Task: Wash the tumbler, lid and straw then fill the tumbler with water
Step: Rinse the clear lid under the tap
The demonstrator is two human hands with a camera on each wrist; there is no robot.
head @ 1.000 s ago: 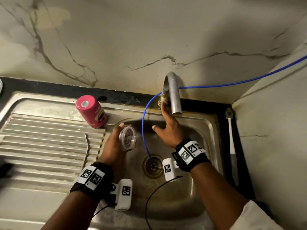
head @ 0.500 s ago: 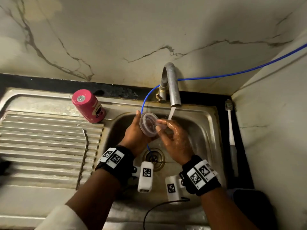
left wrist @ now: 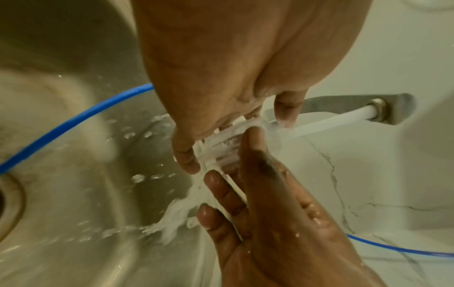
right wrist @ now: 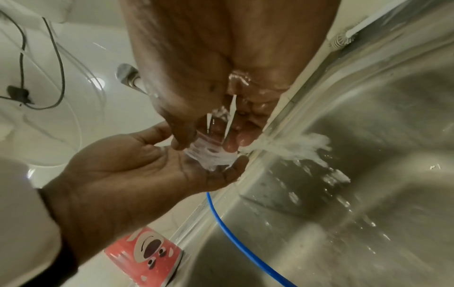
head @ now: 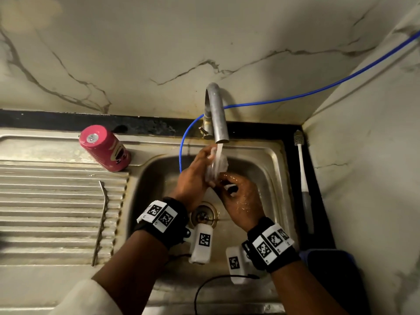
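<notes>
Compared with half a second earlier, the clear lid had been lifted from beside the stream to directly under the tap, and running water was now striking it. It was held by the left hand, fingers curled round its rim, while the right hand was closed on its lower edge, thumb and fingertips touching the plastic. In the wrist views, water was seen splashing off the lid into the steel sink.

The pink tumbler had stayed upside down on the sink's ledge, left of the basin, and the metal straw lay unmoved on the ribbed drainboard. A blue hose ran along the wall and down toward the drain, passing behind the left hand. A long-handled brush lay on the dark counter, right of the basin.
</notes>
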